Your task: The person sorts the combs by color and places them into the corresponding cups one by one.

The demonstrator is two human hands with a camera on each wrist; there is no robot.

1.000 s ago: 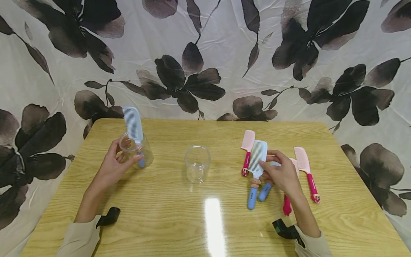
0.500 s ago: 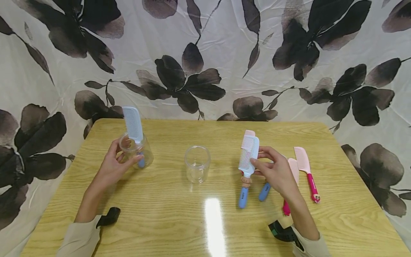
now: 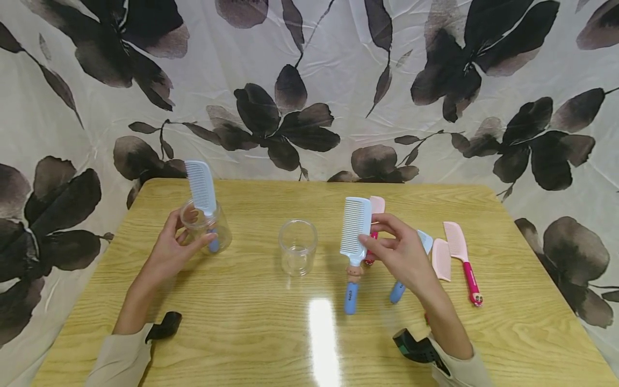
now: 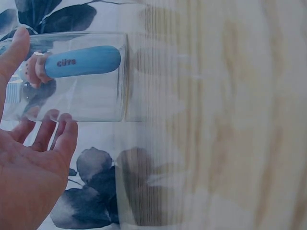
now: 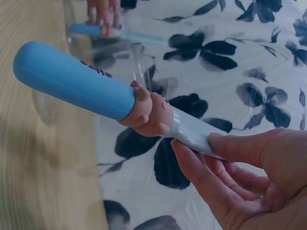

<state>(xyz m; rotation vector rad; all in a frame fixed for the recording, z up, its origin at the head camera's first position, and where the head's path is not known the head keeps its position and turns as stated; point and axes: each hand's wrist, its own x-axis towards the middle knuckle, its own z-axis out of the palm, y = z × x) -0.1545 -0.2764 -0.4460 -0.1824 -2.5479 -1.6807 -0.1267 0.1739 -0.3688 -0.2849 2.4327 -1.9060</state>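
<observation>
On the left of the table, my left hand grips a clear plastic cup round its side. A light-blue comb stands tilted in that cup, teeth end up; its blue handle shows through the wall in the left wrist view. My right hand pinches the head of a second light-blue comb between thumb and fingers. This comb is upright, with its blue handle downward and a small pinkish figure at the neck. To its left stands another clear cup, with nothing inside.
Just behind the held comb lies a pink comb, partly hidden. Right of it, a blue comb, a pink comb and another pink comb lie on the wooden table. A floral cloth hangs behind the table.
My right hand has carried the blue comb leftward, away from the other combs and past the pink one toward the middle cup. My left hand and its cup have stayed put.
</observation>
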